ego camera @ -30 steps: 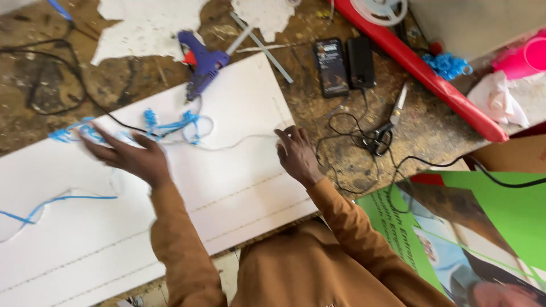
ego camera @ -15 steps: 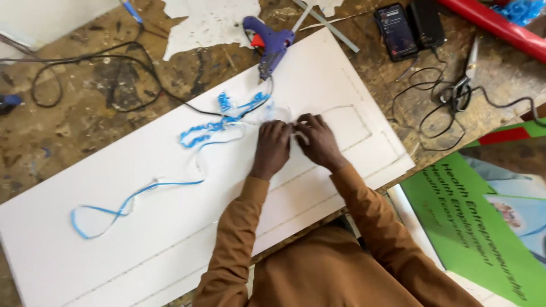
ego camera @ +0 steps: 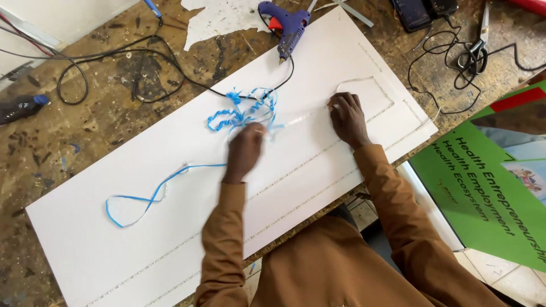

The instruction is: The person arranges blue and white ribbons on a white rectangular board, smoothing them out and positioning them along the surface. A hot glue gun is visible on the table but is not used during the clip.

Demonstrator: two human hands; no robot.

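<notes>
A big white board (ego camera: 142,239) lies slantwise on the workbench, with thin pale strips stuck along it in lines. My left hand (ego camera: 244,150), blurred, pinches one end of a loose pale strip (ego camera: 298,118) near the middle of the board. My right hand (ego camera: 347,116) presses the strip's other end down where it joins a stuck-down loop. Just beyond my left hand lies a curly tangle of blue ribbon (ego camera: 244,111). One long blue tail (ego camera: 148,199) of it runs left across the board.
A blue glue gun (ego camera: 287,25) rests at the board's far edge, its black cable (ego camera: 142,74) looping over the stained bench. Scissors (ego camera: 475,48) and more wire lie at the far right. A green poster (ego camera: 500,170) leans at the right, below the bench edge.
My hands, which were pinched together at the board's middle, have drawn apart: the left moved left, the right stayed by the loop. The view has shifted left.
</notes>
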